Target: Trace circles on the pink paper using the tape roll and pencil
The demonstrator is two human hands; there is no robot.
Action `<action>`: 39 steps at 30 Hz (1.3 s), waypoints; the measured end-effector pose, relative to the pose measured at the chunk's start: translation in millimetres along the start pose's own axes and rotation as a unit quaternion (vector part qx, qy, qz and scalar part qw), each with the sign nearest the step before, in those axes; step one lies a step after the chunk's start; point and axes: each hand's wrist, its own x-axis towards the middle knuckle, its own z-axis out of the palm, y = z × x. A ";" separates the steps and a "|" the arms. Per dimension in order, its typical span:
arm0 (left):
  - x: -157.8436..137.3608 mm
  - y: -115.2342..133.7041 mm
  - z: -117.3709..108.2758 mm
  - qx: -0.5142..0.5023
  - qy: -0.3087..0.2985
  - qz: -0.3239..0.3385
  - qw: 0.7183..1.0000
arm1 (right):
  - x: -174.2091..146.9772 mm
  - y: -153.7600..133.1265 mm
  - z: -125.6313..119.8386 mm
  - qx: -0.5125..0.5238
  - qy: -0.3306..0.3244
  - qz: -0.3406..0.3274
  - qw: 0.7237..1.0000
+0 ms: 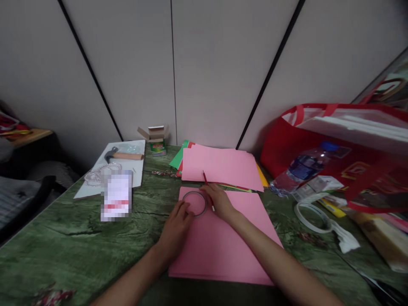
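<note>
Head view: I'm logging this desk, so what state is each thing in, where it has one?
Small green cardboard box: flaps open.
Clear plastic bottle with blue cap: capped.
Large red bag: mouth open, contents showing.
Thin grey ring: flat on pink paper, left hand at its edge.
Slim red pencil: held in right hand.
Wooden-handled hammer: lying on white board.

We have dim, diffuse light, the near pink paper looking duskier than the pink stack behind it. Wide-angle stretch distorts the red bag, edges soften, and coarse pixel blocks mask a pale object.
</note>
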 end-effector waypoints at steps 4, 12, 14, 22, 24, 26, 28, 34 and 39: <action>7.5 15.3 -1.0 0.083 -0.056 -0.002 0.995 | -4.0 2.8 6.3 0.019 0.023 -0.010 1.000; 12.0 30.3 4.6 0.180 -0.069 0.025 0.981 | -3.7 5.9 10.2 0.050 0.049 -0.023 0.997; 10.1 26.9 7.7 0.194 -0.057 0.042 0.978 | -3.4 5.6 10.9 0.053 0.051 -0.025 0.997; 3.8 19.2 17.8 0.214 0.031 0.092 0.972 | -2.0 4.2 11.2 0.076 0.078 -0.040 0.993; 2.7 18.1 17.9 0.212 0.040 0.100 0.971 | -2.1 4.0 10.9 0.077 0.078 -0.031 0.994; 2.3 16.5 17.3 0.212 0.042 0.105 0.971 | -2.5 4.2 10.9 0.080 0.076 -0.024 0.994; 2.3 14.5 16.5 0.211 0.042 0.113 0.970 | -3.0 4.9 10.9 0.082 0.075 -0.019 0.994; 4.4 8.7 13.2 0.199 0.040 0.121 0.972 | -3.1 6.7 11.2 0.088 0.080 -0.016 0.993; 7.4 6.1 10.2 0.186 0.069 0.132 0.971 | -3.0 7.0 12.7 0.091 0.089 -0.016 0.992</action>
